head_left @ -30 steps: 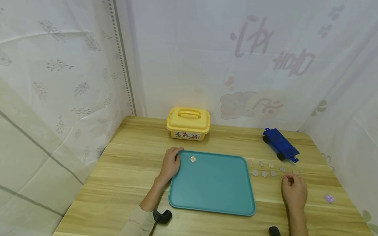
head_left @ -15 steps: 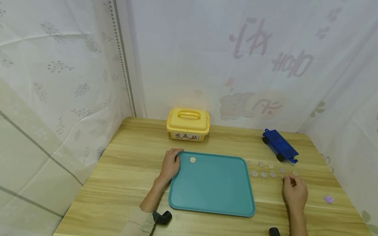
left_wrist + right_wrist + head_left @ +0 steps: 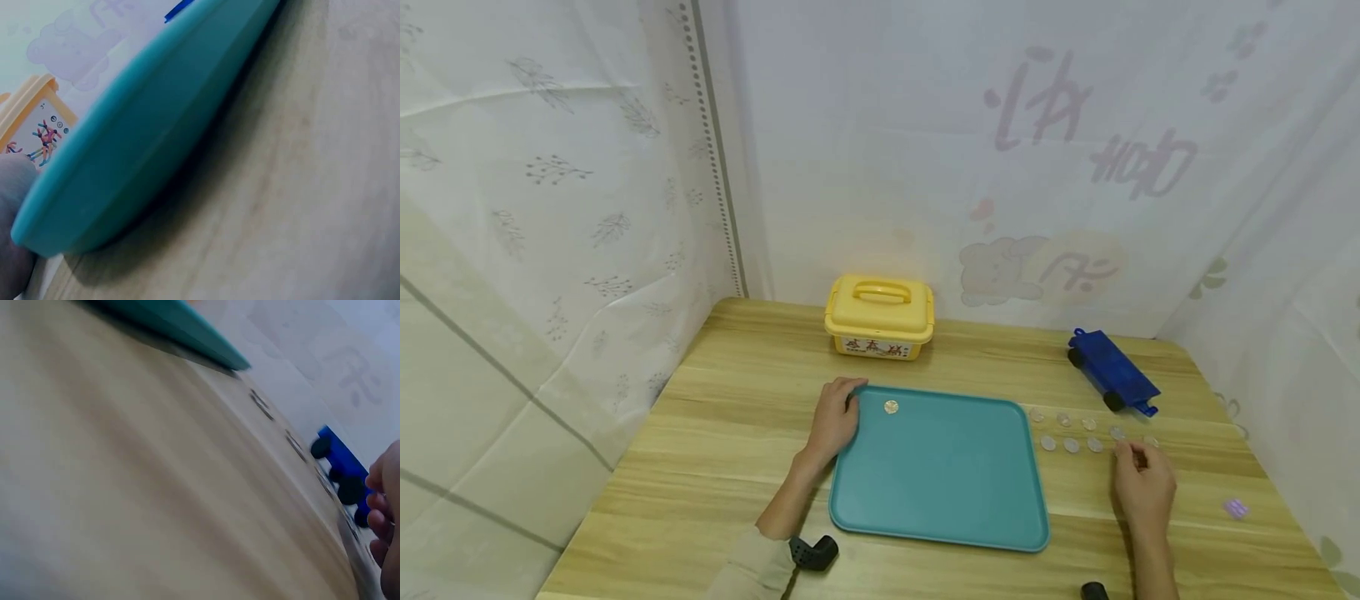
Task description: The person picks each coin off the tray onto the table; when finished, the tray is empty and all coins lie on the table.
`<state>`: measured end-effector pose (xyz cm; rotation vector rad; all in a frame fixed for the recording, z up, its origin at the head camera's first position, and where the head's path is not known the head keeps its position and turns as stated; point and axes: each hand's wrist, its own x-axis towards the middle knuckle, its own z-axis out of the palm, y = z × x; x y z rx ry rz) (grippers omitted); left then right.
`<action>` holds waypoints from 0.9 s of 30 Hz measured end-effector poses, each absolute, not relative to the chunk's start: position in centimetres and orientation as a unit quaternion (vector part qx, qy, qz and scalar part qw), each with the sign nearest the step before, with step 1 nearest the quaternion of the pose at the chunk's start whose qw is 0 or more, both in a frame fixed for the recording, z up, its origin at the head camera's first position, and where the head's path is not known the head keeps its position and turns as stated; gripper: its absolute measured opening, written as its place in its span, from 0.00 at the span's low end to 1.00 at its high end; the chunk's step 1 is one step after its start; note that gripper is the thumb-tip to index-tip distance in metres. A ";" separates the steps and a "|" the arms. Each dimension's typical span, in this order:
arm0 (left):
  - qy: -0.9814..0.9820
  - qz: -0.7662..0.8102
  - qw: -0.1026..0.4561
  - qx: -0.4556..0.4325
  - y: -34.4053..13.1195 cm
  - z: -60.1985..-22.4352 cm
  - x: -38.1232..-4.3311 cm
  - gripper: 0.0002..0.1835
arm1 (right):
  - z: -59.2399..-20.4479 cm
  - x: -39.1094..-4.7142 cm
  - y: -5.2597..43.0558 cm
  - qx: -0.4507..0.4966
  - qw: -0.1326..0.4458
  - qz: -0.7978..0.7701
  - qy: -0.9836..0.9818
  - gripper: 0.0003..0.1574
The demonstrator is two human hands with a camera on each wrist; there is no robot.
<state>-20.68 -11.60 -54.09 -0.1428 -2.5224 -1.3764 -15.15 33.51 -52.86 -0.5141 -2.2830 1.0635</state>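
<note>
Right hand (image 3: pixel 1144 489): curled, fingertips pinched on a small silvery coin (image 3: pixel 1122 451) at the near end of two rows of like coins (image 3: pixel 1071 444) laid flat on the wooden table (image 3: pixel 715 433), just right of the tray. Left hand (image 3: pixel 835 419): fingers bent over the far left corner of a teal tray (image 3: pixel 940 500), its rim gripped. One coin (image 3: pixel 891 407) is seen inside the tray near that corner. A yellow lidded box (image 3: pixel 880 317) is set behind; a blue toy car (image 3: pixel 1112 369) at far right.
</note>
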 end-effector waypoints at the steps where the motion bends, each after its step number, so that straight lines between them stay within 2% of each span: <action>1: -0.869 -0.474 0.133 -0.050 -11.6 -54.1 -20.7 0.18 | -52.6 -15.1 33.1 -0.187 0.272 0.404 -0.853 0.16; 6: -0.867 -0.476 0.137 -0.053 -11.4 -53.9 -20.6 0.18 | -52.0 -15.3 31.2 -0.165 0.239 0.432 -0.854 0.14; 13: -0.868 -0.476 0.135 -0.050 -11.5 -53.9 -20.5 0.18 | -51.7 -15.8 29.1 -0.155 0.195 0.436 -0.865 0.17; 27: -0.868 -0.475 0.134 -0.053 -11.6 -53.8 -20.4 0.18 | -51.3 -17.6 23.3 -0.025 0.158 0.436 -0.886 0.13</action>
